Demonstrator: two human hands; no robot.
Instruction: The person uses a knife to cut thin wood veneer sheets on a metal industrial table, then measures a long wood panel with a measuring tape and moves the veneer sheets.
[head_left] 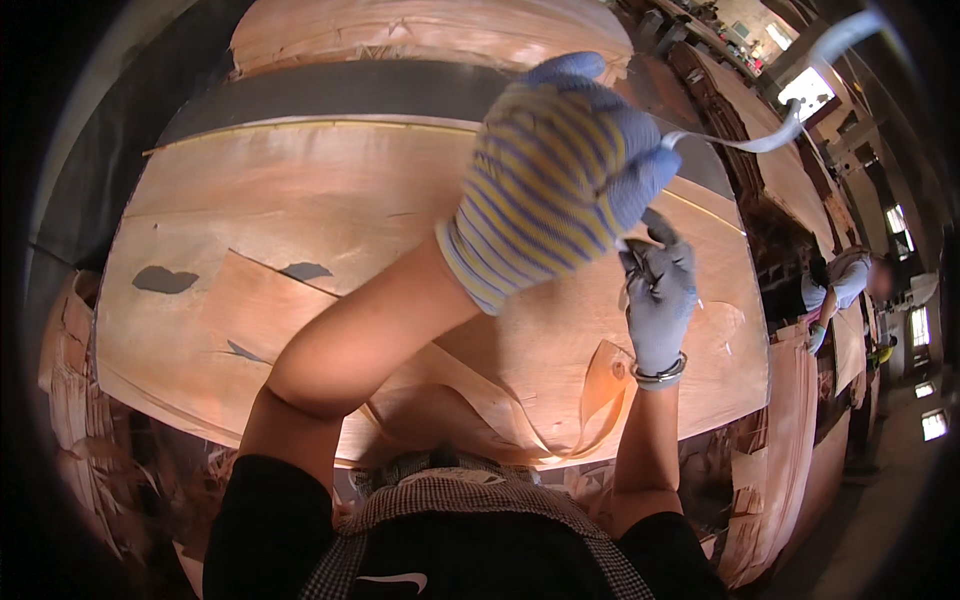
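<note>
White tape [762, 147] hung over the veneer [300, 190] from the closed grip of the left hand [565, 180] and could twist if slack, while the right hand [662, 300] curled, its hold I could not tell.

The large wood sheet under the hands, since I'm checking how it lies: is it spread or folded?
Spread: the wood sheet shows left and right edges far apart; what the left forearm hides, I cannot tell.
</note>
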